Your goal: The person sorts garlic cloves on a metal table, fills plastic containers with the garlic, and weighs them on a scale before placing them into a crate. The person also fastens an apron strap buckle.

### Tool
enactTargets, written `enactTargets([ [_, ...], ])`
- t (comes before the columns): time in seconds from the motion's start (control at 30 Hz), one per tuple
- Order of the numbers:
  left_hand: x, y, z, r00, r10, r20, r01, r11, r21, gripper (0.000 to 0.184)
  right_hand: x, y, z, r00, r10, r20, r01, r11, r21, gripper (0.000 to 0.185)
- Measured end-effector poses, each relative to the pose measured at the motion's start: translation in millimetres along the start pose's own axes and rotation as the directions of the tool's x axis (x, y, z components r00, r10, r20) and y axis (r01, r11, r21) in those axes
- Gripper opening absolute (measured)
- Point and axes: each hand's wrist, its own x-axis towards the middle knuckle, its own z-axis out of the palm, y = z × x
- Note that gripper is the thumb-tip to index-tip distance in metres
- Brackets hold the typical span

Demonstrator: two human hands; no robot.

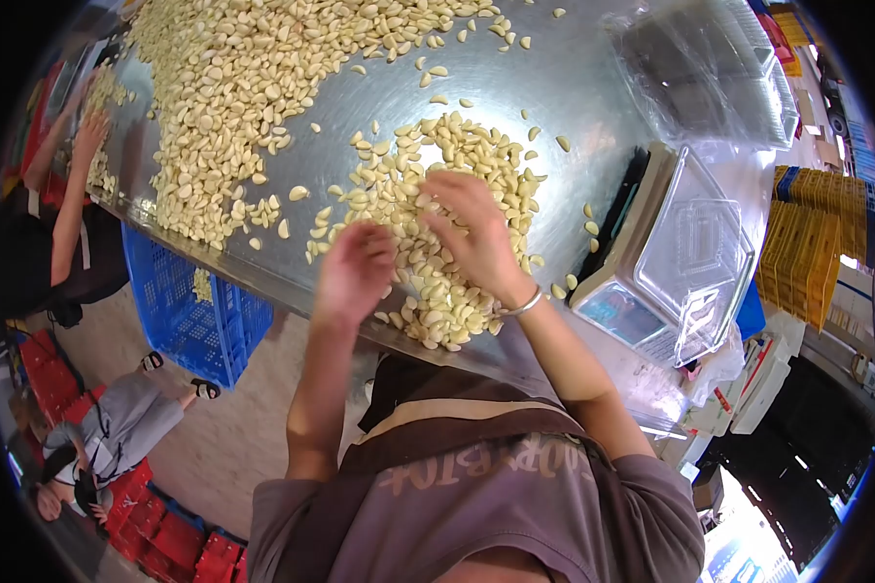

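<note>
Peeled garlic cloves lie in a loose pile on the metal table, near its front edge. My right hand, with a bracelet at the wrist, is over the middle of this pile, fingers bent down among the cloves. At the pile's left side is my left hand, blurred, its fingers curled; whether it holds a clove cannot be made out. A much larger heap of cloves spreads over the table's far left.
On the right are a scale with a clear plastic tray on it, and bagged clear containers. A blue crate stands below left. A co-worker's hands are at the far left; another person is beyond.
</note>
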Motion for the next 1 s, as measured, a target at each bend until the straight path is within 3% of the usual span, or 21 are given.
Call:
enactTargets([
  [0.07, -38, 37, 0, 0.947, 0.304, -0.102, -0.292, 0.949, 0.116, 0.016, -5, 18, -6, 0.998, 0.056, -0.034, -0.061, 0.981, -0.184, 0.029],
  [0.1, -60, 60, 4, 0.935, 0.350, -0.061, -0.353, 0.934, -0.048, 0.014, -9, 27, -7, 1.000, 0.012, 0.020, -0.007, 0.967, -0.253, 0.031],
  [0.13, -78, 85, 2, 0.865, 0.501, -0.020, -0.497, 0.862, 0.101, 0.014, -14, 35, -7, 0.997, -0.026, 0.076, 0.049, 0.947, -0.318, 0.032],
  [0.17, -95, 114, -5, 0.779, 0.622, -0.079, -0.597, 0.774, 0.211, 0.013, -20, 42, -4, 0.989, -0.059, 0.132, 0.106, 0.920, -0.378, 0.033],
  [0.2, -116, 156, -36, 0.698, 0.716, -0.013, -0.650, 0.642, 0.407, 0.014, -30, 51, 3, 0.963, -0.002, 0.269, 0.137, 0.865, -0.484, 0.045],
  [0.23, -131, 190, -60, 0.530, 0.845, -0.065, -0.683, 0.471, 0.558, 0.015, -32, 56, 5, 0.959, 0.025, 0.283, 0.136, 0.833, -0.537, 0.049],
  [0.27, -148, 232, -99, 0.392, 0.911, -0.127, -0.666, 0.376, 0.645, 0.019, -31, 61, 6, 0.954, 0.054, 0.295, 0.136, 0.798, -0.587, 0.052],
  [0.3, -157, 251, -126, 0.194, 0.979, 0.059, -0.339, 0.010, 0.941, 0.022, -27, 67, 8, 0.951, 0.077, 0.301, 0.139, 0.761, -0.634, 0.056],
  [0.33, -161, 265, -148, 0.095, 0.944, 0.317, 0.122, -0.327, 0.937, 0.026, -26, 80, 8, 0.955, 0.110, 0.276, 0.119, 0.709, -0.695, 0.061],
  [0.37, -161, 274, -154, 0.128, 0.815, 0.565, 0.565, -0.528, 0.635, 0.030, -24, 81, 6, 0.959, 0.132, 0.251, 0.087, 0.703, -0.706, 0.061],
  [0.4, -152, 260, -137, 0.187, 0.780, 0.597, 0.461, -0.606, 0.648, 0.039, -21, 80, 2, 0.961, 0.156, 0.228, 0.058, 0.695, -0.716, 0.061],
  [0.47, -115, 184, -65, 0.248, 0.723, 0.645, 0.388, -0.684, 0.617, 0.035, -29, 77, 3, 0.956, 0.174, 0.235, 0.055, 0.683, -0.729, 0.063],
  [0.5, -97, 156, -46, 0.308, 0.690, 0.655, 0.257, -0.723, 0.641, 0.033, -36, 73, 5, 0.944, 0.174, 0.279, 0.078, 0.706, -0.704, 0.063],
  [0.57, -62, 98, -14, 0.516, 0.597, 0.614, 0.104, -0.755, 0.647, 0.028, -59, 59, 10, 0.914, 0.176, 0.366, 0.116, 0.751, -0.650, 0.064],
  [0.63, -32, 56, -2, 0.731, 0.383, 0.564, -0.132, -0.732, 0.668, 0.030, -76, 53, 7, 0.921, 0.194, 0.339, 0.075, 0.765, -0.640, 0.067],
  [0.7, 1, 26, -14, 0.795, 0.077, 0.602, -0.348, -0.755, 0.556, 0.036, -85, 48, -3, 0.916, 0.251, 0.314, 0.020, 0.752, -0.659, 0.068],
  [0.77, 15, -7, 2, 0.842, -0.194, 0.504, -0.402, -0.849, 0.344, 0.052, -88, 38, -19, 0.935, 0.249, 0.253, -0.041, 0.784, -0.619, 0.066],
  [0.87, 45, -26, -19, 0.866, -0.284, 0.412, -0.397, -0.891, 0.221, 0.069, -90, 28, -45, 0.959, 0.255, 0.123, -0.126, 0.774, -0.620, 0.061],
  [1.0, 39, -19, -23, 0.898, -0.231, 0.375, -0.317, -0.930, 0.186, 0.075, -97, 12, -80, 0.971, 0.236, -0.030, -0.211, 0.800, -0.562, 0.058],
])
